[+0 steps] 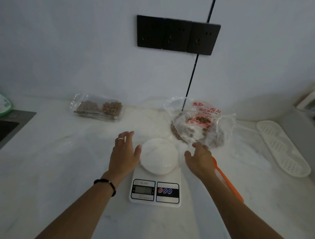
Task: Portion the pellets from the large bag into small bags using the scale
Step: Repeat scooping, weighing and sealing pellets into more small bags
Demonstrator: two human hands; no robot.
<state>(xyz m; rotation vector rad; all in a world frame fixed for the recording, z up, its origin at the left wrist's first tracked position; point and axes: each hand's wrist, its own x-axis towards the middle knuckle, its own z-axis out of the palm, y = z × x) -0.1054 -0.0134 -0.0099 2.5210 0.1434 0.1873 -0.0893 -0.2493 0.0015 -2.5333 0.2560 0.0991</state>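
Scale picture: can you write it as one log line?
white digital kitchen scale: nothing on platform | left hand: open | right hand: open | large clear pellet bag: right

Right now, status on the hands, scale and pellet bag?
Left hand and right hand open, flanking the white round platform of the white digital scale, holding nothing. Large clear red-printed pellet bag lies open behind. Orange scoop under right wrist.

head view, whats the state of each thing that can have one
large bag: open, lying slumped, pellets inside
small bags: filled, lying flat
scale: bowl on top, reading blurred
bowl: on scale, contents unclear
left hand: open
right hand: open
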